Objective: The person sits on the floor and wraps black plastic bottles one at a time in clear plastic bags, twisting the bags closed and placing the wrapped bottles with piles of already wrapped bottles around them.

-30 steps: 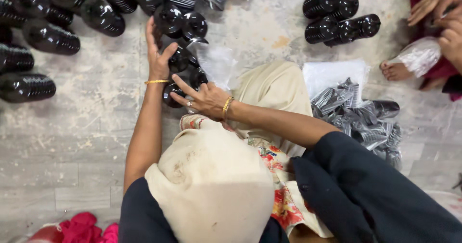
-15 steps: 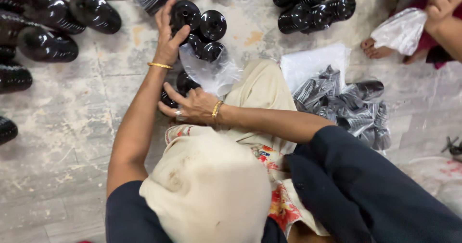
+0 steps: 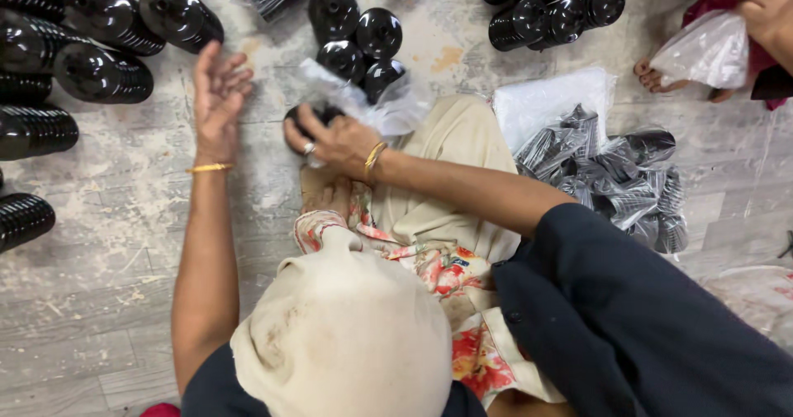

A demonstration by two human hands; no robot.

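Note:
My left hand [image 3: 216, 95] is raised over the grey floor with its fingers spread, holding nothing; a gold bangle sits on its wrist. My right hand [image 3: 334, 142], wearing a ring and a bangle, is closed over a black stack of round ribbed parts [image 3: 307, 115] at the mouth of a clear plastic bag [image 3: 388, 107]. Three or so loose black round parts [image 3: 355, 33] lie just beyond the bag. A head covered in cream cloth [image 3: 343, 343] hides the lap below.
Long black stacks [image 3: 99, 70] lie in rows at the left, more [image 3: 549, 8] at the top right. Bagged stacks [image 3: 611, 173] pile up at the right beside white plastic sheets [image 3: 545, 99]. Another person's hand holds a clear bag [image 3: 702, 49] at the top right.
My left hand has left the bag, swung out to the left and opened. My right hand has stayed on the black stack. The view has drifted, so the floor items sit further right.

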